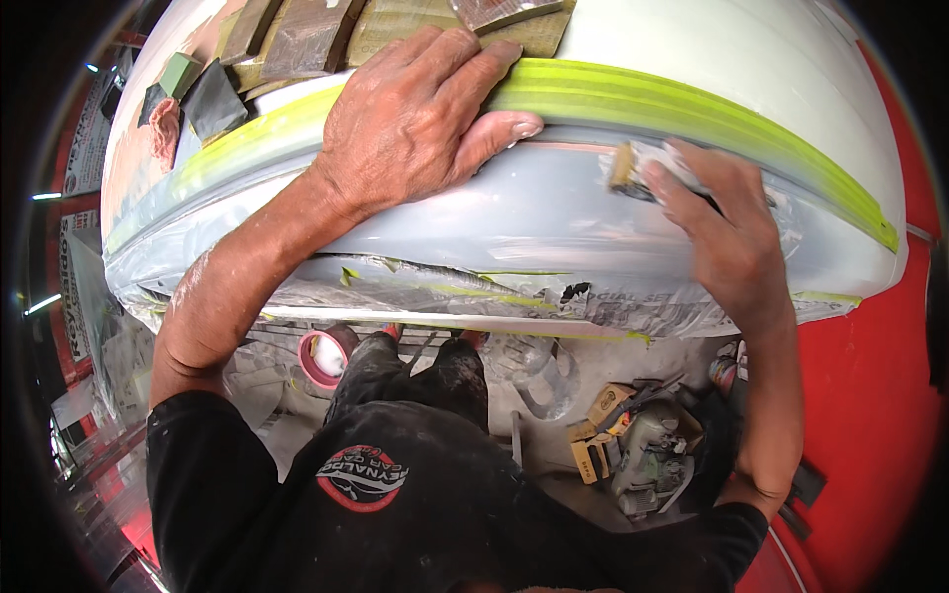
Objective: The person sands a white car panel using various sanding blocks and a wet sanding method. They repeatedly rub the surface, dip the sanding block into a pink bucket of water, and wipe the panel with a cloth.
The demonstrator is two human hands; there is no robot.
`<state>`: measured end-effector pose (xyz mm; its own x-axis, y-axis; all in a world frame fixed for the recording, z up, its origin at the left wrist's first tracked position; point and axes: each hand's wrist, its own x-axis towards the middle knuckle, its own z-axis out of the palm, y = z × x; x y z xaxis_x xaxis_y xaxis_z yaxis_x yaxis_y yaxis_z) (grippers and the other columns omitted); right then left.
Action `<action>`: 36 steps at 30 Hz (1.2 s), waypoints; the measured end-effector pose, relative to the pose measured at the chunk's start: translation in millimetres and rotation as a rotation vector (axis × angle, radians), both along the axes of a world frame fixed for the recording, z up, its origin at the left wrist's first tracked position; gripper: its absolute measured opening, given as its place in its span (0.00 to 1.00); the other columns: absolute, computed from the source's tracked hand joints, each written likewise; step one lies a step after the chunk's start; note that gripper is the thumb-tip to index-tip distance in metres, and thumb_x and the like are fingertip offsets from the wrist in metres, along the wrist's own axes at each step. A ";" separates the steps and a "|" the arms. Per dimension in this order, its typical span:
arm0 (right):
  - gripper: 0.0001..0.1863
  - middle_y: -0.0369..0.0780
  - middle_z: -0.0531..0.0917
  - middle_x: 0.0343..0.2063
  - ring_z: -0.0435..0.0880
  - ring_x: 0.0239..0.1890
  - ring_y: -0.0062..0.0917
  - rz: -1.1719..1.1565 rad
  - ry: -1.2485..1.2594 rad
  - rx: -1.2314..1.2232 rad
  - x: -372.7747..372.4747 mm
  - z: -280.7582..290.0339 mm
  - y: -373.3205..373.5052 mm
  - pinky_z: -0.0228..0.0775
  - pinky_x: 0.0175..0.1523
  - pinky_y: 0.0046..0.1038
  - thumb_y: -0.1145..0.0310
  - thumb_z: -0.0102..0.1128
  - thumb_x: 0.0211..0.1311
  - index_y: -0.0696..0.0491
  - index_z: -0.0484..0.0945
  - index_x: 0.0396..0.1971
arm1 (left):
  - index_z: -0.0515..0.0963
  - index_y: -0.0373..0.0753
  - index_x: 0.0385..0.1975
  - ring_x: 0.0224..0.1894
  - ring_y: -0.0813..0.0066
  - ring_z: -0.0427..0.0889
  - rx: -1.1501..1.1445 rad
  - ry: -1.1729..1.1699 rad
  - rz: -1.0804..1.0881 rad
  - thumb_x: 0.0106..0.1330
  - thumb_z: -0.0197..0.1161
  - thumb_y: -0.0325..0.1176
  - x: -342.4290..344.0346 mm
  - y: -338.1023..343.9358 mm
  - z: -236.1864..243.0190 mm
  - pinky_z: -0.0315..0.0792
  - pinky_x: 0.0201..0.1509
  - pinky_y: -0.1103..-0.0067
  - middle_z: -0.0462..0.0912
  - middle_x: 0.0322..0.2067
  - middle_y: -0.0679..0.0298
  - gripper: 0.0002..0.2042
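A curved car body panel [554, 222], coated in grey, crosses in front of me below yellow-green masking tape [633, 84]. On its upper edge my left hand [410, 124] lies flat across the tape, with fingers stretched forward and thumb out to the side. Its fingertips reach the wooden blocks on top. Farther right, my right hand [727, 203] grips a small sanding block [625, 166] with a tan end and whitish, dusty wrapping. The block touches the grey surface just below the tape; my fingers hide part of it, and the hand is slightly blurred.
Several wooden blocks [306, 40], a green block [179, 74], dark sandpaper [215, 102] and a pink cloth [164, 133] rest on the panel. Below are a pink bucket [308, 371], cardboard boxes [593, 460] and a dusty machine [652, 460]. A red surface [865, 395] stands right.
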<state>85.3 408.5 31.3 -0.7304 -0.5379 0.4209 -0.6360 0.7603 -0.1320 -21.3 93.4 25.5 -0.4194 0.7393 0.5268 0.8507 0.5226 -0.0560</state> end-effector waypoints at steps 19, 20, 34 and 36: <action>0.22 0.48 0.82 0.53 0.80 0.53 0.41 -0.617 0.108 -0.067 41.6 -24.8 35.7 0.75 0.58 0.38 0.80 0.59 0.67 0.48 0.84 0.58 | 0.79 0.34 0.57 0.44 0.54 0.81 -0.025 -0.008 0.040 0.72 0.62 0.49 2.5 4.1 5.7 0.77 0.49 0.65 0.81 0.41 0.52 0.25; 0.22 0.47 0.82 0.51 0.80 0.52 0.42 -0.484 0.223 0.023 38.1 -31.7 16.3 0.73 0.59 0.42 0.77 0.63 0.63 0.50 0.83 0.58 | 0.79 0.33 0.55 0.42 0.55 0.81 0.000 0.030 0.014 0.71 0.63 0.50 -1.7 6.0 4.7 0.77 0.47 0.65 0.81 0.39 0.53 0.25; 0.18 0.47 0.82 0.52 0.81 0.49 0.42 -0.682 0.116 -0.224 39.6 -31.5 18.4 0.75 0.55 0.40 0.72 0.64 0.68 0.51 0.84 0.57 | 0.78 0.35 0.58 0.44 0.52 0.81 0.053 -0.017 0.038 0.73 0.61 0.48 4.0 3.5 0.7 0.76 0.51 0.63 0.82 0.42 0.52 0.24; 0.18 0.47 0.83 0.51 0.81 0.49 0.42 -0.614 0.259 0.000 34.8 -49.3 -8.6 0.75 0.55 0.40 0.70 0.65 0.67 0.51 0.85 0.56 | 0.78 0.35 0.57 0.44 0.53 0.82 0.046 -0.016 0.037 0.73 0.61 0.48 2.4 4.0 -0.4 0.76 0.50 0.64 0.81 0.41 0.52 0.23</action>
